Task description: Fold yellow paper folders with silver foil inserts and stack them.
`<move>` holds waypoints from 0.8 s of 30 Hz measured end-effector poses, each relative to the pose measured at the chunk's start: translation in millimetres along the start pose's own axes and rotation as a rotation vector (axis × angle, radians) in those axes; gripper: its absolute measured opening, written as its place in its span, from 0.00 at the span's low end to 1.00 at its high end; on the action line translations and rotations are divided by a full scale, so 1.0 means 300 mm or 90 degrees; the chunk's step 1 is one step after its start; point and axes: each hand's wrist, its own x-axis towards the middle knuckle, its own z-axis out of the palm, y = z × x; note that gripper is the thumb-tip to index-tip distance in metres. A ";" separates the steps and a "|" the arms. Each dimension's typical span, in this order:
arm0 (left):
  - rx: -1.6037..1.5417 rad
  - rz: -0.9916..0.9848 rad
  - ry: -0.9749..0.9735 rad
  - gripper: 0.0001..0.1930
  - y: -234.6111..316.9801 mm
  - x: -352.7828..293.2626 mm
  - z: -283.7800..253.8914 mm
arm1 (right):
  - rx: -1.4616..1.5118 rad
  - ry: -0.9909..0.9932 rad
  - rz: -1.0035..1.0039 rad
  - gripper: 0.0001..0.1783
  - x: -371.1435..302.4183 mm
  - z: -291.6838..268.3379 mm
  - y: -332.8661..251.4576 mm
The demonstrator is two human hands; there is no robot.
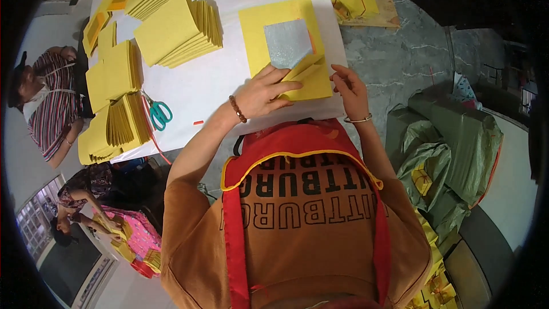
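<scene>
Left hand point(261, 94) touches folded yellow paper point(309, 75), grip unclear — right hand point(351, 90) loosely open beside it.

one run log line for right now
left hand: on partly folded yellow paper | right hand: beside paper's right edge | silver sheet: partly covered | teal-handled scissors: on white table

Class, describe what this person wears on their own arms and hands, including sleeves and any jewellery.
Loose rust-brown sleeves leave the forearms bare. The ungloved left hand has a brown beaded bracelet at its wrist; the ungloved right hand, a thin, pale bangle.
</scene>
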 end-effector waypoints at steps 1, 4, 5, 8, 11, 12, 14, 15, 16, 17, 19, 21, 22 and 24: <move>-0.001 -0.001 -0.001 0.22 -0.001 -0.002 0.001 | 0.000 0.000 0.002 0.15 -0.001 -0.006 -0.004; 0.048 0.018 0.012 0.19 -0.006 -0.008 0.001 | -0.042 -0.053 0.076 0.17 0.001 -0.016 -0.033; 0.044 0.015 0.016 0.19 -0.002 -0.012 0.000 | 0.008 -0.090 0.119 0.19 -0.004 -0.015 -0.055; 0.041 0.006 0.014 0.19 -0.005 -0.008 -0.004 | 0.067 -0.154 0.183 0.22 0.020 -0.030 -0.111; 0.039 -0.007 0.001 0.20 -0.006 -0.007 -0.006 | 0.044 -0.199 0.196 0.21 0.044 -0.031 -0.115; 0.039 -0.013 -0.004 0.21 -0.004 -0.008 -0.005 | 0.011 -0.220 0.183 0.20 0.051 -0.031 -0.111; 0.036 0.002 0.004 0.22 -0.006 -0.004 -0.003 | 0.013 -0.218 0.172 0.19 0.061 -0.033 -0.078; 0.035 0.017 0.011 0.23 -0.009 -0.005 -0.001 | 0.017 -0.217 0.160 0.18 0.062 -0.031 -0.069; 0.035 0.015 0.011 0.23 -0.010 -0.006 0.000 | 0.017 -0.218 0.161 0.18 0.061 -0.031 -0.067; 0.038 0.011 0.006 0.24 -0.011 -0.007 0.000 | 0.007 -0.210 0.166 0.17 0.061 -0.031 -0.072; 0.045 0.009 0.001 0.25 -0.012 -0.007 0.000 | -0.002 -0.202 0.166 0.16 0.061 -0.028 -0.073; 0.041 0.014 -0.002 0.25 -0.004 -0.011 0.002 | 0.008 -0.169 0.193 0.16 0.046 -0.024 -0.066; 0.044 0.019 -0.001 0.25 -0.005 -0.006 -0.002 | 0.008 -0.167 0.188 0.16 0.052 -0.023 -0.060; 0.043 0.008 -0.009 0.26 -0.001 -0.006 -0.005 | 0.059 -0.155 0.204 0.16 0.051 -0.018 -0.047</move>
